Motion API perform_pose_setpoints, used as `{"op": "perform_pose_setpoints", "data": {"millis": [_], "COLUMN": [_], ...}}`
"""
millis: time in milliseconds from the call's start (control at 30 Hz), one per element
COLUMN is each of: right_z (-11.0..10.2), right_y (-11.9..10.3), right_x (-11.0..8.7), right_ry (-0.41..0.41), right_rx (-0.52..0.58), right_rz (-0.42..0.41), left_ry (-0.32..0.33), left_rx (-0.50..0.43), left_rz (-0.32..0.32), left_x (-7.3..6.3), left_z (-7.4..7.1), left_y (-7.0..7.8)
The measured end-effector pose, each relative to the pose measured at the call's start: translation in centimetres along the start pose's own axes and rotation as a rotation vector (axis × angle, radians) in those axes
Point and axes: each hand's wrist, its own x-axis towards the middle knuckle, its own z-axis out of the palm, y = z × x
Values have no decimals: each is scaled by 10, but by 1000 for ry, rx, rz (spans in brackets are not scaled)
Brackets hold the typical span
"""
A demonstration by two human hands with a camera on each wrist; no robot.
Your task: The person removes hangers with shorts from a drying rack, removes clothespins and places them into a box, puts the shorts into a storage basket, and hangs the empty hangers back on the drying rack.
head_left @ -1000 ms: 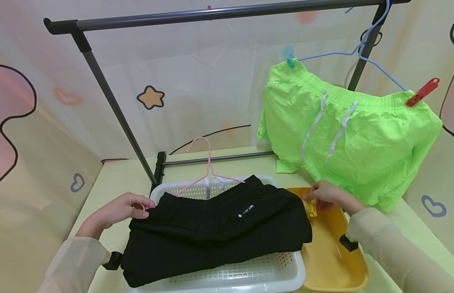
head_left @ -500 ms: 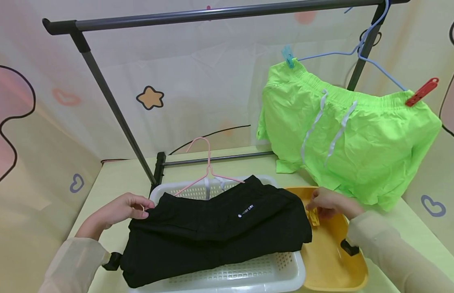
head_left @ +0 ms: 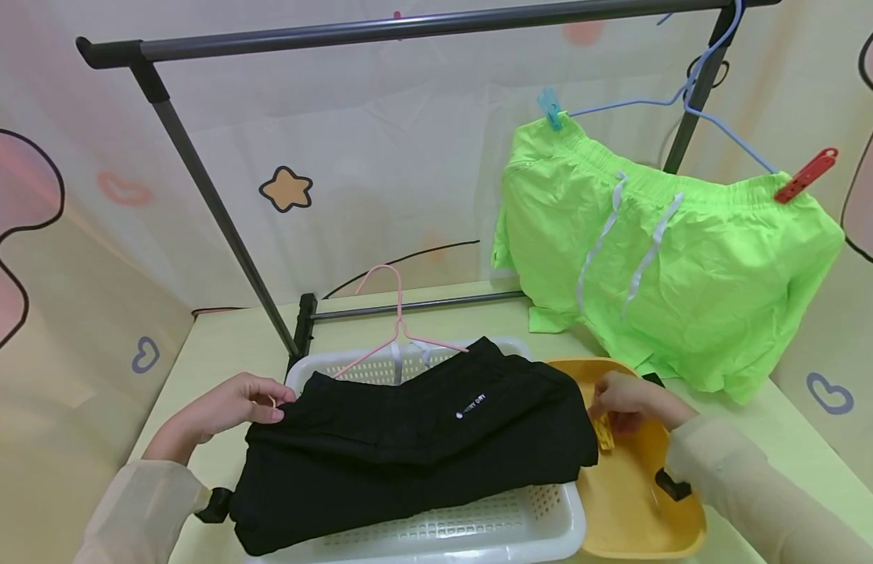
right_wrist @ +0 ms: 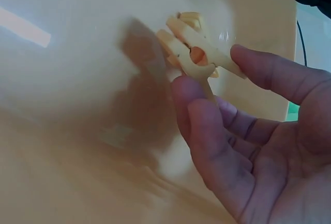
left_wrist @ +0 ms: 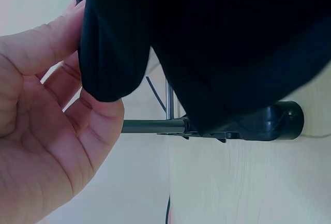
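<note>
Black pants [head_left: 415,439] with small white lettering lie over a white basket [head_left: 521,540], their waistband up against a pink hanger [head_left: 398,321]. My left hand [head_left: 239,407] pinches the waistband's left end between thumb and fingers; in the left wrist view the black cloth hangs between them. Inside the yellow basin [head_left: 640,501], my right hand [head_left: 636,399] holds a yellow clothespin [right_wrist: 191,53], thumb on one handle and fingers on the other. Close behind it in the right wrist view, another yellow piece [right_wrist: 192,19] shows, partly hidden.
A dark clothes rack [head_left: 366,31] spans the table. From it, bright green shorts [head_left: 661,258] hang on a blue hanger [head_left: 732,137], held by a blue clothespin [head_left: 550,108] and a red clothespin [head_left: 807,175]. Their lower edge hangs just behind my right hand.
My right hand has turned and dipped slightly within the basin, the yellow clothespin moving slightly lower with it. The left hand keeps its pinch on the pants.
</note>
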Motion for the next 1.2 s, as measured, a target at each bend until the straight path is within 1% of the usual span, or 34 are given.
{"op": "perform_pose_setpoints", "data": {"millis": [567,967,1200], "right_z": [10,18,21], "right_y": [2,3,3], "right_x": [-7,-7,-8], "right_ry": [-31,-23,-27], "right_rx": [-40,-46,-83], "right_rz": [13,30,24], "left_ry": [-4,-4,0], "left_rx": [3,6,9], "left_rz": [0,1,2], "left_x": [0,-1,0], "left_z": [0,0,0], "left_y": [1,0,0]}}
